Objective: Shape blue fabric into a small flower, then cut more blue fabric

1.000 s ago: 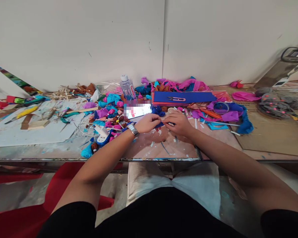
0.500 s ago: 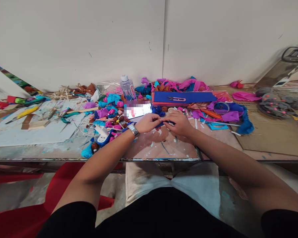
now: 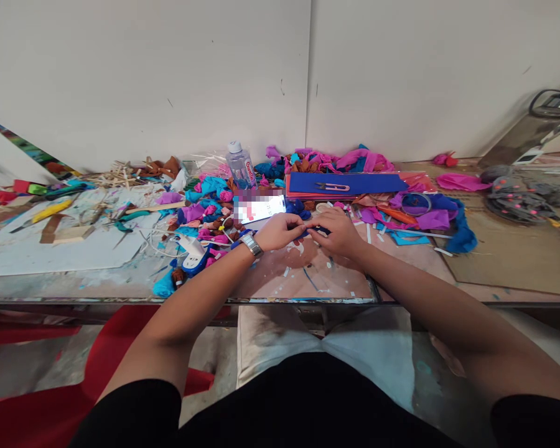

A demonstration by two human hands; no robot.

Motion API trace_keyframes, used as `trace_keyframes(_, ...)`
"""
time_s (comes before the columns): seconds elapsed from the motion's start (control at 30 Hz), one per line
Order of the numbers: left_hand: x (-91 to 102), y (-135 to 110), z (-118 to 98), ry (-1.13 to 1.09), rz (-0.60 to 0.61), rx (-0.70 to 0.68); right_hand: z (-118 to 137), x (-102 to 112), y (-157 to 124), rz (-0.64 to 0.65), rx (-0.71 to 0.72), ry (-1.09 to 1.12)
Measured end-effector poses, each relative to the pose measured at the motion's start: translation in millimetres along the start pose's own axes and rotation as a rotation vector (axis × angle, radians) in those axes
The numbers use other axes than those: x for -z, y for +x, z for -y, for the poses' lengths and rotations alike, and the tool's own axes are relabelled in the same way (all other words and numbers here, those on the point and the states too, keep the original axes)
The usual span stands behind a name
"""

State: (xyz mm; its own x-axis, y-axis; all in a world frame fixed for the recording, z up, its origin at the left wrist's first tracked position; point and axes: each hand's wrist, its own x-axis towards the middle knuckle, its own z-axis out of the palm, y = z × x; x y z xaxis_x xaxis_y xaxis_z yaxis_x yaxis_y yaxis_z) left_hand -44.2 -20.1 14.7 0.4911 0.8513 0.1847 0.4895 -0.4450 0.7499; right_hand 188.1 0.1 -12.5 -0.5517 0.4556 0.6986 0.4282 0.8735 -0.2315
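Over the middle of the table, both my hands pinch a small piece of dark blue crepe paper (image 3: 303, 236), mostly hidden by the fingers. My left hand (image 3: 280, 231), below a silver wristwatch, grips its left side between thumb and fingertips. From the other side my right hand (image 3: 335, 231) closes on it, the fingertips nearly meeting those of the left. Just behind the left hand lies a phone (image 3: 264, 210) with a lit screen. Beyond the right hand, thread snips (image 3: 332, 186) rest on a stack of blue paper strips (image 3: 373, 182).
A water bottle (image 3: 241, 165) stands behind the phone. Crumpled coloured paper (image 3: 210, 186) surrounds the work spot. Left are a power strip (image 3: 196, 259), green-handled pliers (image 3: 126, 222) and a yellow cutter (image 3: 52, 210). A tape roll (image 3: 416, 203) and cardboard (image 3: 508, 249) lie right.
Both hands stay in nearly the same place, still pinching the blue paper. Only slight shifts of the fingers show.
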Motion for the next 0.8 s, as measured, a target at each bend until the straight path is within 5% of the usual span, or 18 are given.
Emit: trace_keyframes(0.8,-3.7,-2.9,-3.9,0.045,-0.07,-0.059,0.1,1.2,0.3,0.011,-0.092,0.022)
